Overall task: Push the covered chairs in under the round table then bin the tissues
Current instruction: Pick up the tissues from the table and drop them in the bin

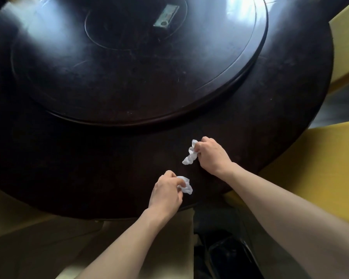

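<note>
- Head view looks down on a dark round table with a glossy, scuffed top that catches pale window glare.
- Beyond both hands, a raised turntable of the same dark wood fills the middle of the table, and a small flat label-like card lies near its centre.
- Left hand is closed in a pinch on a crumpled white tissue, which sticks out to the right of its fingertips, near the table's near edge.
- Right hand is curled shut on a second tissue; the loose end hangs from the left side of its fingers onto or just above the tabletop.
- Between the two hands only bare tabletop shows, and the two tissues are apart.
- Right of the right forearm sits a yellow covered chair, its seat edge partly under the table rim; another yellow cover shows farther beyond it.
- Below the left forearm lies a tan covered chair in shadow.
- Between the forearms, low down, is a dark bin-like shape; its detail is too dim to tell.
</note>
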